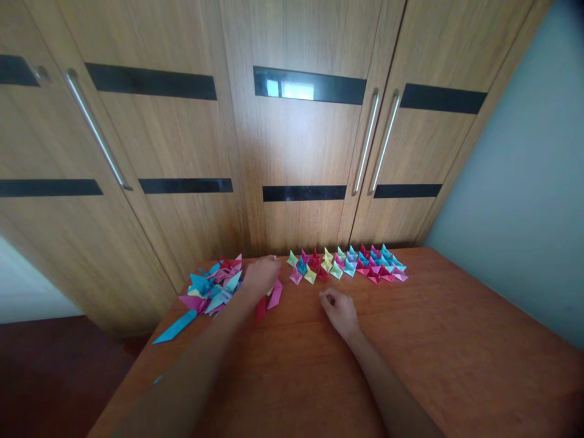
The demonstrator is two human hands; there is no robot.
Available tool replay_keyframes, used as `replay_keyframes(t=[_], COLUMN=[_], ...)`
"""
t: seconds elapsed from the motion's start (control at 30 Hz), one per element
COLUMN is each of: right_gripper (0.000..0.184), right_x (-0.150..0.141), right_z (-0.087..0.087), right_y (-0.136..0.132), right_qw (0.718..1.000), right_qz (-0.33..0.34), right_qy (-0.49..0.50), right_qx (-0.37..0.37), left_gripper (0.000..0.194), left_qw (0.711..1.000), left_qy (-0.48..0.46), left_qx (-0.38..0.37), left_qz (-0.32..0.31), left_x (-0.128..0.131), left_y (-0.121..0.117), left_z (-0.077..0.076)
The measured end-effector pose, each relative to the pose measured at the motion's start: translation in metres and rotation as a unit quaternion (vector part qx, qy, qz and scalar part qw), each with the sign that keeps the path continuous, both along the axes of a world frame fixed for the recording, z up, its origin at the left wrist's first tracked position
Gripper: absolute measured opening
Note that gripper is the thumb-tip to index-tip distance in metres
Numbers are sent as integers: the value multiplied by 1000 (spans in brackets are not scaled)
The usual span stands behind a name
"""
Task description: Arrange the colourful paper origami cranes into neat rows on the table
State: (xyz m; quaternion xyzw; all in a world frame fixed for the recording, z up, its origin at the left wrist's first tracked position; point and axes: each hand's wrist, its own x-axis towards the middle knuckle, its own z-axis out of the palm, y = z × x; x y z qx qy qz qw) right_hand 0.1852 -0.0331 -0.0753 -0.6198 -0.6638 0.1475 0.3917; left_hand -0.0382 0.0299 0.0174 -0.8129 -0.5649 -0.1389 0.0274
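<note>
My left hand (261, 277) reaches over the right side of a heap of folded paper pieces (219, 289), fingers bent and closed. A small pink tip shows at its fingertips, too small to name, and what lies under the hand is hidden. Just beside it are a pink paper strip (275, 294) and a red strip (260, 309). My right hand (341, 311) rests on the table with its fingers curled in and nothing visible in them. Beyond it stand rows of small pointed origami pieces (336, 267) in green, yellow, red, pink and blue.
A denser group of red, pink and blue origami pieces (378, 266) continues the rows to the right. One blue paper strip (176, 327) points toward the left edge of the brown table (438, 347). Behind rises a wooden wardrobe (301, 146); a pale wall (515, 201) bounds the right.
</note>
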Motion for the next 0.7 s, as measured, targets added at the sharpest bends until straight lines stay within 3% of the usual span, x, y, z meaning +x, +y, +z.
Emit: replay_keyframes(t=[0.13,0.23,0.4,0.57,0.7], right_gripper=[34,34,36,34,31], right_x=[-1,-1,-3,-7,-10], right_z=[2,3,5,9,12], right_y=[-2,-3,-8,-16,-19], right_qw=[1000,1000,999,995,991], right_qz=[2,9,40,96,130], right_qy=[-5,-12,2,22,42], right_qx=[-2,-1,10,-7,-19], left_gripper=[22,20,21,20,17], left_qw=[998,982,948,934,935], left_qy=[-52,-181,-317,-350,-344], left_qx=[31,30,-34,-68,-71], left_qz=[-14,-39,-17,-25,-51], left_x=[-14,-24,-33,-36,-31], left_y=[-23,-46,-81,-98,-104], left_z=[18,18,-6,-32,-41])
